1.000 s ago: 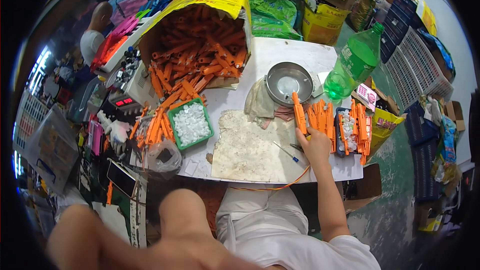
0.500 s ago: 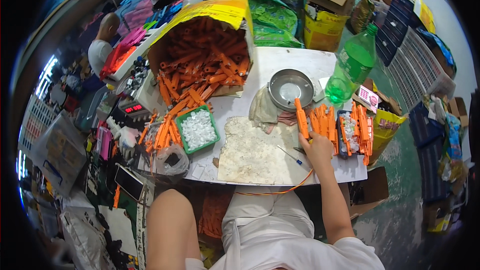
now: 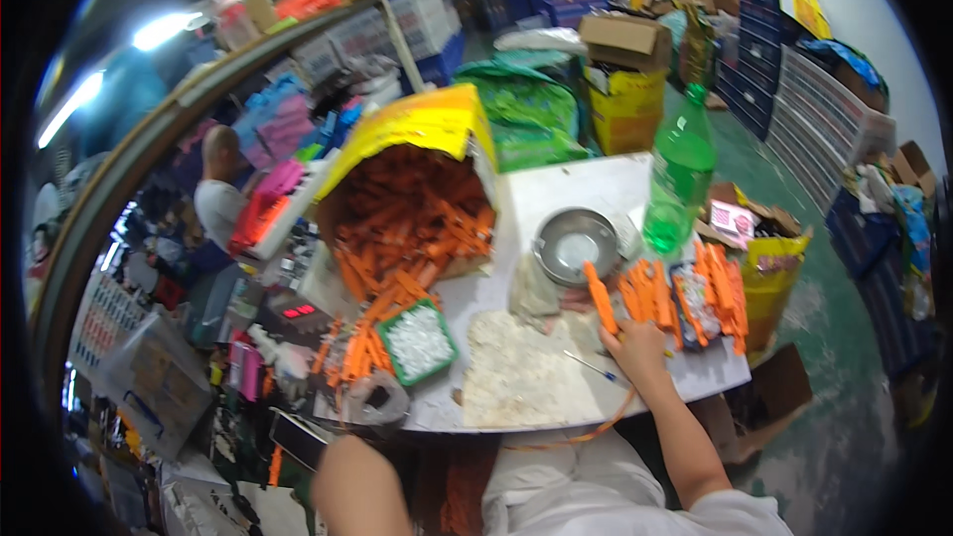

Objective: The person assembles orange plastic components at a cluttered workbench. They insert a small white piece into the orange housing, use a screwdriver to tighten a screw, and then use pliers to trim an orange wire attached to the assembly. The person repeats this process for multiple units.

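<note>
My right hand (image 3: 637, 349) is closed around the lower end of a long orange plastic piece (image 3: 600, 296), which stands up tilted from the fingers. Beside it, several like orange pieces (image 3: 645, 293) form a row, and next to these a small dark tray (image 3: 695, 310) holds whitish bits with more orange pieces over it. A thin pen-like tool with a blue end (image 3: 594, 365) lies on the worn board (image 3: 521, 377) left of the hand. An orange cord (image 3: 611, 421) runs below the wrist. My left hand is outside the picture; a bare knee (image 3: 359, 486) shows at lower left.
A yellow-edged sack (image 3: 417, 124) spills orange pieces onto the table at left, by a green tray (image 3: 422, 377) of small white parts. A metal bowl (image 3: 576, 246), a cloth (image 3: 536, 288) and a green bottle (image 3: 680, 174) stand farther back. A person (image 3: 220, 184) sits beyond, at left.
The whole view has tilted up, so the table sits lower in the picture. My right hand keeps its hold on the orange piece beside the row.
</note>
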`<state>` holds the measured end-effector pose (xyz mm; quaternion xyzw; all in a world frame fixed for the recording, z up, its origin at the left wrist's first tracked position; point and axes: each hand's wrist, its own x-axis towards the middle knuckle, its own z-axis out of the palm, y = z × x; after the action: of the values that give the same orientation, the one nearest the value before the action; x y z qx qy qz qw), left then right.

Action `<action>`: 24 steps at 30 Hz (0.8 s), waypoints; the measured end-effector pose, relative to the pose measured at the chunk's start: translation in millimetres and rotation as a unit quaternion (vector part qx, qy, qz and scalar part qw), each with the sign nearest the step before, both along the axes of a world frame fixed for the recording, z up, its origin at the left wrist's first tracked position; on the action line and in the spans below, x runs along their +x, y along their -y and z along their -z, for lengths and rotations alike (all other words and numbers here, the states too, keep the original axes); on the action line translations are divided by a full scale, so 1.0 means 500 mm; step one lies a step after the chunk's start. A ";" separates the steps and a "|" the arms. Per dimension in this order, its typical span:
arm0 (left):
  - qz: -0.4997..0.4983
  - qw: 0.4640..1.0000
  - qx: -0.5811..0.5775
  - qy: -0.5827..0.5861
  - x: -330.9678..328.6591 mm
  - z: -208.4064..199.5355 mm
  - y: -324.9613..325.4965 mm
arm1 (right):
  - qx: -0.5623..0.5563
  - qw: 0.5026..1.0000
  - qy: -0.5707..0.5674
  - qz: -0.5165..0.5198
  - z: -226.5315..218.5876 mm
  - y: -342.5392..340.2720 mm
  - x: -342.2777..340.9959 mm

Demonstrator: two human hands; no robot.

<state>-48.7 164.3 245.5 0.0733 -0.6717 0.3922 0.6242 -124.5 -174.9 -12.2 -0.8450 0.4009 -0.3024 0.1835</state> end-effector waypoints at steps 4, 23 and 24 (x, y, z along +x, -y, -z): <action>0.341 0.883 0.294 -0.136 0.018 0.123 0.048 | 0.002 1.000 -0.005 0.028 -0.004 -0.007 0.002; 0.140 0.578 0.670 -0.443 0.108 0.559 0.305 | 0.277 0.943 0.168 -0.079 0.001 0.005 -0.006; 0.164 0.563 0.672 -0.453 0.101 0.553 0.304 | 0.354 0.907 0.193 -0.122 -0.043 -0.026 -0.008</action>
<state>1.8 12.4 -31.1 0.5284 -0.3711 -0.3661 0.6701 -128.4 -161.8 9.1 -0.6921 0.3326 -0.2728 0.5796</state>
